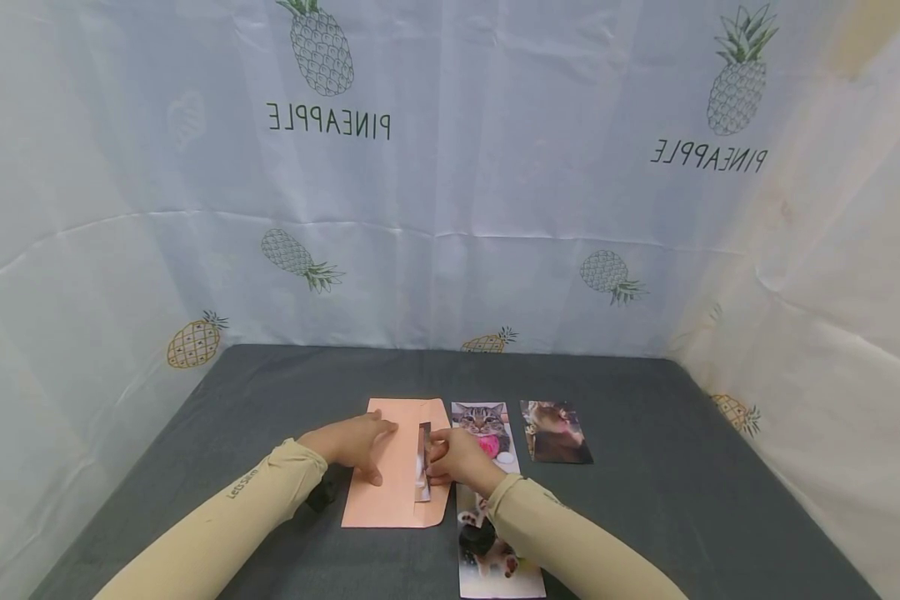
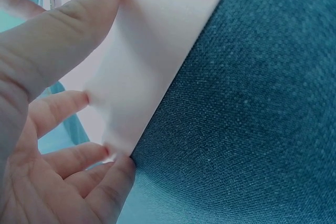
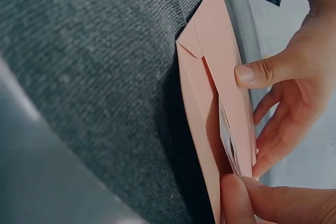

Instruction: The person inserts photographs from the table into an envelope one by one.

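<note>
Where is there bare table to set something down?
Dark-grey cloth-covered table is bare right of the brown rectangular photo and beyond the peach paper envelope. Crowded between those two: grey tabby-cat photo and right hand.

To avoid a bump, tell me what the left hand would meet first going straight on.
The left hand touches the envelope; straight on, probably the photo in its opening comes first, though depth is unclear.
</note>
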### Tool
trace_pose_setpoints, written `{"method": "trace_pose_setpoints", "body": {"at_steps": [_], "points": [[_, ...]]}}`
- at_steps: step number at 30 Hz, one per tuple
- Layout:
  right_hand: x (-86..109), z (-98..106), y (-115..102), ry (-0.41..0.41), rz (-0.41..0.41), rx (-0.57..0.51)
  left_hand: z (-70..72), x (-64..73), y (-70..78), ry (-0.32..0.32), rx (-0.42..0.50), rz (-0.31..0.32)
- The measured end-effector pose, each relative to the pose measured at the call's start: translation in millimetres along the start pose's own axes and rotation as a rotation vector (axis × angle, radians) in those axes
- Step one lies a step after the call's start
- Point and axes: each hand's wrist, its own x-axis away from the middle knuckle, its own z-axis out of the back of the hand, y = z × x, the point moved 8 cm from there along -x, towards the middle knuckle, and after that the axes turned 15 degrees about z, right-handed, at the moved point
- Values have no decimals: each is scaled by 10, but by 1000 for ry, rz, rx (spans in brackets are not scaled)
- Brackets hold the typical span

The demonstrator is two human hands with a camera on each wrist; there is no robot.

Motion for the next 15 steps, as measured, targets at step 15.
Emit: {"method": "trace_pose_setpoints", "body": {"at_steps": [15], "points": [[-18,-27,-5,10,-26,-5,29,25,28,-3,-4,-15]]}}
